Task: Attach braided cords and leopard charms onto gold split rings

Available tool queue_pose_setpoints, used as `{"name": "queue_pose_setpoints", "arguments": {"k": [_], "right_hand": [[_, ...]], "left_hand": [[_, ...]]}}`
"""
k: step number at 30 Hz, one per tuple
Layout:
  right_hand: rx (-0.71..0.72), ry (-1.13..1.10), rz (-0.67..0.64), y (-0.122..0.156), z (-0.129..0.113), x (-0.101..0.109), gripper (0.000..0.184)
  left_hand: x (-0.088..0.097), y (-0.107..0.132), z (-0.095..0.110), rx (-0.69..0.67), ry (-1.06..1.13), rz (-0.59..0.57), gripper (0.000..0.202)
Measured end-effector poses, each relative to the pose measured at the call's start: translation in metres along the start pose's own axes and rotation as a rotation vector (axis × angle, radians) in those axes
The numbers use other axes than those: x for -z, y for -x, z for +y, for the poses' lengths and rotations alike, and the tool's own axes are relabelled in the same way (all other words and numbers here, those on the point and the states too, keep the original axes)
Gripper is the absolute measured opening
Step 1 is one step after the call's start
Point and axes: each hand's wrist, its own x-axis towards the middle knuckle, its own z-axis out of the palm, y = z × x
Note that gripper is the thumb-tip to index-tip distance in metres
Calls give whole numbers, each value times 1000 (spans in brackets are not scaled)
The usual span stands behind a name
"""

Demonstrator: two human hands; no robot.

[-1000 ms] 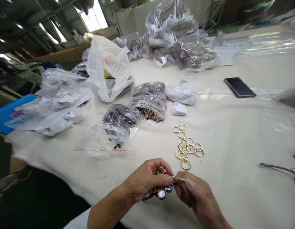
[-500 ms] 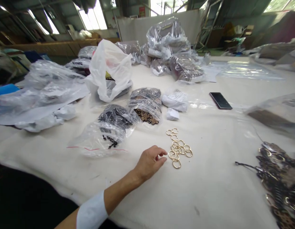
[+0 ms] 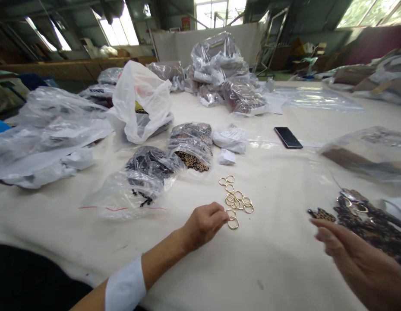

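My left hand (image 3: 203, 224) is closed in a pinch at the near edge of a loose cluster of gold rings (image 3: 235, 202). Its fingertips are on one gold ring (image 3: 231, 213), partly covered by the fingers. Another gold ring (image 3: 233, 223) lies just beside them. At the lower right, my right hand (image 3: 362, 263) has its fingers stretched out, slightly blurred, with nothing seen in them. Its fingertips are by a leopard-print strip (image 3: 322, 214) at the edge of a dark pile of leopard-print pieces with gold rings (image 3: 357, 211); the hand hides part of that pile.
Beyond the rings lie clear bags of black cords (image 3: 151, 166) and leopard-print fabric (image 3: 192, 144), a crumpled white packet (image 3: 231, 138) and a phone (image 3: 288, 137). A white plastic bag (image 3: 138, 99) stands behind. Wrapped bundles (image 3: 219, 65) are heaped at the back of the pale table.
My left hand has gone from slightly parted fingers beside the rings to a pinch on one. My right hand has come into view at the dark pile. The view has shifted slightly.
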Motion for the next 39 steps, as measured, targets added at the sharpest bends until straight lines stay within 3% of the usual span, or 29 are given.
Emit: {"name": "queue_pose_setpoints", "arguments": {"k": [3,5,8,10,12,15,17,23,30,36,39], "right_hand": [[-140,-404,-398,4,-65,-43,44],[-227,-602,-596,4,-94,-68,47],[-259,-732,-801,5,-112,-91,46],[-244,-792,-865,6,-114,-100,41],[-237,-843,-865,8,-114,-105,39],[-248,-863,-811,11,-114,-112,38],[-290,-913,-785,13,-116,-118,37],[-446,-1043,-712,17,-122,-128,36],[-401,-1252,-794,25,-118,-136,28],[-319,-1217,-775,31,-115,-142,26],[-308,-1236,-796,31,-116,-143,25]], "left_hand": [[11,14,18,8,15,-73,24],[16,22,24,59,79,-118,24],[19,30,24,118,156,-148,23],[18,33,21,97,136,-131,23],[15,34,20,48,101,-51,26],[10,36,20,20,81,165,34],[6,37,20,2,25,233,36],[2,41,18,-32,-313,114,21],[4,38,21,51,-4,192,13],[-3,41,18,-114,15,329,11],[-5,41,17,-56,97,381,10]]}}
